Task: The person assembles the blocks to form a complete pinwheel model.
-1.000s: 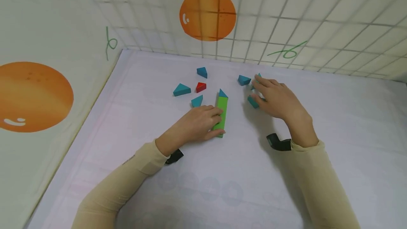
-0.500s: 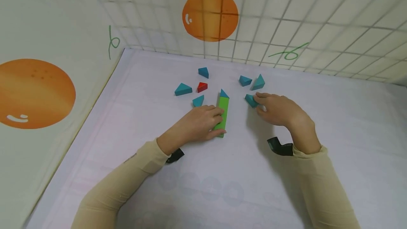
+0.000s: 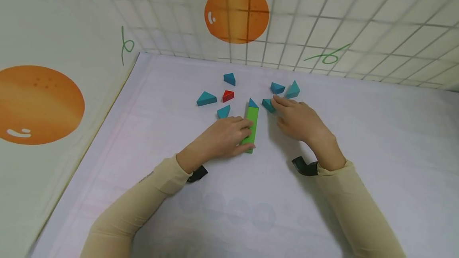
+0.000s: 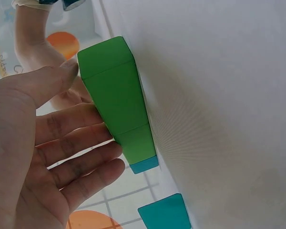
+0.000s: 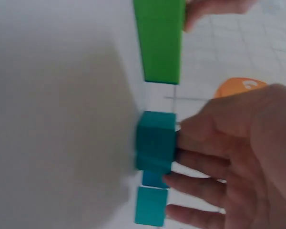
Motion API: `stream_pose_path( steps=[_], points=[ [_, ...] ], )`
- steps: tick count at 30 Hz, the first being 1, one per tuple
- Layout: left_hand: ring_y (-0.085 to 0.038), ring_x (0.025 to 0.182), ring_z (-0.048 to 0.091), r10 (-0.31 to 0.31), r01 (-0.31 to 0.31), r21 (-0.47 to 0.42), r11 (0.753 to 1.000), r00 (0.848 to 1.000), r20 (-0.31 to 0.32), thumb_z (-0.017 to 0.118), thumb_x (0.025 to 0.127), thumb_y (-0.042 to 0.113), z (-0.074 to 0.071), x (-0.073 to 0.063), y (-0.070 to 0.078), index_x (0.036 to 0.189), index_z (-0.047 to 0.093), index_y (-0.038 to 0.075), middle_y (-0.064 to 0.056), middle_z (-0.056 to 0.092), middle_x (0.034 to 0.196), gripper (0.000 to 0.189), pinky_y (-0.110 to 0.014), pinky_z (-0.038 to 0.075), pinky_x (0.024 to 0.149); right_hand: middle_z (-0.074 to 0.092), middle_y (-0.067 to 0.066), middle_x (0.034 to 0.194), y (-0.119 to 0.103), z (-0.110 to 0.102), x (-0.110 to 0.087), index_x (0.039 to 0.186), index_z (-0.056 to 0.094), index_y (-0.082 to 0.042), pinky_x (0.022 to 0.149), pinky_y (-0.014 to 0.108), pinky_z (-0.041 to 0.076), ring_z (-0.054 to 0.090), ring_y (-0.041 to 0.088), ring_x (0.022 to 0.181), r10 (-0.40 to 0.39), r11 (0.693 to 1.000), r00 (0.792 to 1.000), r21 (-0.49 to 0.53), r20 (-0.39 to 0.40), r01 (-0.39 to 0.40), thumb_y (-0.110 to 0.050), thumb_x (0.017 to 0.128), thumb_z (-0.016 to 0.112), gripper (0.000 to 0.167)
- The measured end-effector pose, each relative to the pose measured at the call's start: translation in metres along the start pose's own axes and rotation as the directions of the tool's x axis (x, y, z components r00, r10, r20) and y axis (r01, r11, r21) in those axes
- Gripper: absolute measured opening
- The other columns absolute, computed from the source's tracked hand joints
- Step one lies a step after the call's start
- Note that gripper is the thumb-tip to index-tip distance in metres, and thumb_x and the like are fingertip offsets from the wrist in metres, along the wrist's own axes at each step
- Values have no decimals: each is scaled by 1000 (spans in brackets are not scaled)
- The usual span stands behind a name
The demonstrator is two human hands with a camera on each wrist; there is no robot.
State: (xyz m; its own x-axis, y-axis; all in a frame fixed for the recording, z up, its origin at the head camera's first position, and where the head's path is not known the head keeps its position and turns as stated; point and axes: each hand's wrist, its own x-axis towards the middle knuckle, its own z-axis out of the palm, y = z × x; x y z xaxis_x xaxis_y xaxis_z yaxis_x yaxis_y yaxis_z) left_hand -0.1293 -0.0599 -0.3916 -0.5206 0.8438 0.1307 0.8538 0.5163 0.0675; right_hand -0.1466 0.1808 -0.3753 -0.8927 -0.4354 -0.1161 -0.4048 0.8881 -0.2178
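Note:
Fingers and thumb of my left hand (image 3: 222,138) rest on a long green block row (image 3: 253,115), which in the left wrist view shows as two green blocks (image 4: 115,93) end to end. A blue triangular block (image 3: 252,104) points away from its far end. My right hand (image 3: 299,119) touches a teal angled block (image 3: 267,106) with its fingertips, just right of that blue tip. In the right wrist view, the teal block (image 5: 155,140) sits low at the table surface, with the fingers fairly straight against its side.
Behind the right hand lie a blue block (image 3: 277,88) and a teal triangle (image 3: 293,90). To the left are a red block (image 3: 228,96), a large teal triangle (image 3: 206,98), a smaller teal block (image 3: 224,111) and a blue one (image 3: 229,79). A grid-patterned backdrop (image 3: 287,19) stands behind.
My right hand has moved left from the right-hand blocks, sliding the teal angled block toward the blue tip. The left hand has stayed on the green blocks.

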Motion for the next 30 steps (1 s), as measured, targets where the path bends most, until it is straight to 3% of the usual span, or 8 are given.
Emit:
stream_pose_path(
  steps=[6,18,23,30],
  points=[
    [-22,104,66,17,-17,15,1000,1000,-25,70,89,43,0,1,-1,103,75,8,-7,67,121,38,-29,54,91,40,14,154,-2,9,7,146,42,-1,106,55,40,42,34,139,-44,999,996,6,-80,44,-12,96,47,51],
    [-22,105,66,14,-14,10,1000,1000,-15,69,90,43,1,0,-1,105,75,8,-7,67,121,38,-30,55,91,26,14,161,-5,15,13,153,29,-4,106,55,40,33,33,145,-60,998,997,2,-55,60,-16,99,48,59],
    [-22,102,67,24,-24,7,1000,999,-36,70,89,42,3,0,-1,103,75,8,-8,68,119,37,-29,55,89,33,16,157,-6,12,11,148,40,-5,109,56,37,38,35,142,-66,998,995,1,-79,67,-17,99,50,52],
    [-22,103,66,22,-21,14,1000,999,-25,69,90,43,3,0,-2,104,74,8,-8,67,120,37,-30,55,90,43,19,150,-6,15,11,142,49,-3,105,55,42,44,35,137,-139,990,980,-20,-141,138,-15,97,55,47]
  ],
)
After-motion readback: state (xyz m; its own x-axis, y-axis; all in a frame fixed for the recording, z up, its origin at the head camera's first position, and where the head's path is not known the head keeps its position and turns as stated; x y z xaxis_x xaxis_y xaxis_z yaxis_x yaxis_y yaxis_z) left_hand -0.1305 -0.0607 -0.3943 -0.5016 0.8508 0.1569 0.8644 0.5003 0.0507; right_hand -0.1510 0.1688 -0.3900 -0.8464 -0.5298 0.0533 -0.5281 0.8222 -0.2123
